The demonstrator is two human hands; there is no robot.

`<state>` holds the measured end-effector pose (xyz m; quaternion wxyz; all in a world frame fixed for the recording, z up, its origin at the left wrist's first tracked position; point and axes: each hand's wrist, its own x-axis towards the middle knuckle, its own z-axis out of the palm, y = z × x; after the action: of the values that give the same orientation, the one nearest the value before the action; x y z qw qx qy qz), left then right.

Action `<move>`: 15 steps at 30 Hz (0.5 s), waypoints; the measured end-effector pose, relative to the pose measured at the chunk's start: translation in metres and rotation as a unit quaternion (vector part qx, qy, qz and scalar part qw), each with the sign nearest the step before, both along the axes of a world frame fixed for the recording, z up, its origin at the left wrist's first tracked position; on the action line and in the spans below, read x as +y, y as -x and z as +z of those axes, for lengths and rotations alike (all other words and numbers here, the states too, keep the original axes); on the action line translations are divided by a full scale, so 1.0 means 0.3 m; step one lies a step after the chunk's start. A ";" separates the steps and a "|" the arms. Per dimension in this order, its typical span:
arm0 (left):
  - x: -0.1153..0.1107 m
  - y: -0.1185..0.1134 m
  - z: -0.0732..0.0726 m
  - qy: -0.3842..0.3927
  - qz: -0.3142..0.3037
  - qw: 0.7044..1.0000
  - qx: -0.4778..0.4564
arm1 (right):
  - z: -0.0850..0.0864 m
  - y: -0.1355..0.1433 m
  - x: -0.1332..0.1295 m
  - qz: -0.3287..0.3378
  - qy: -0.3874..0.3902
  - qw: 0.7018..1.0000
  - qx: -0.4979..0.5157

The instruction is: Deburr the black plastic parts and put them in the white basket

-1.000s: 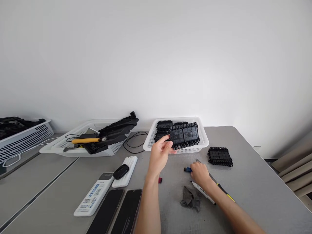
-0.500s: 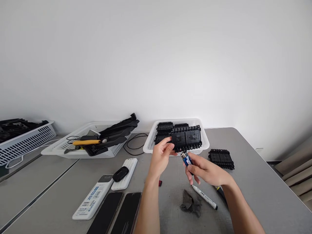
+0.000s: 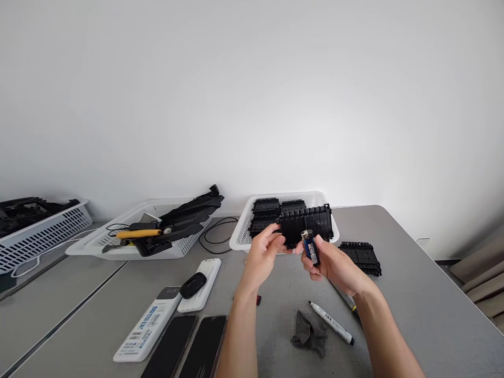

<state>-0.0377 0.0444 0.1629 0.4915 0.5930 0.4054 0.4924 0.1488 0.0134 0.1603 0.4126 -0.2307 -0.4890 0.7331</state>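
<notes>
My left hand point(image 3: 264, 255) grips the lower left corner of a black ribbed plastic panel point(image 3: 315, 223), which is raised in front of the white basket point(image 3: 239, 231). Between the thumb and fingers of my right hand point(image 3: 333, 262) is a blue lighter point(image 3: 311, 249), its metal top pointing up and close to the panel's lower edge. No flame shows on it. Similar black panels lie in the basket behind. Another black panel point(image 3: 360, 257) rests on the table to the right of my right hand.
A white marker point(image 3: 331, 323), a crumpled dark cloth point(image 3: 309, 336) and a partly covered cutter point(image 3: 348, 302) lie near my forearms. Two phones point(image 3: 202, 346), white power banks point(image 3: 147, 328) and a black mouse-like object point(image 3: 193, 285) are at left. Farther left stands a basket of black parts point(image 3: 177, 244).
My right hand has moved up and slightly right with the lighter, which now stands more upright in front of the panel. The panel has shifted a little to the right.
</notes>
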 end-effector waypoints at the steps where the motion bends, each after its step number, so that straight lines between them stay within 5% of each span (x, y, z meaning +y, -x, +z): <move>1: 0.002 -0.005 -0.001 -0.002 0.009 1.000 0.001 | -0.002 0.012 0.002 0.004 0.001 1.000 0.007; 15: 0.017 -0.040 -0.042 -0.036 0.053 0.998 -0.008 | -0.006 0.034 0.019 -0.033 -0.008 0.999 0.042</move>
<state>-0.0257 0.0495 0.1503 0.4465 0.5838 0.4143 0.5369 0.1387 0.0192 0.1584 0.4581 -0.2125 -0.4694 0.7243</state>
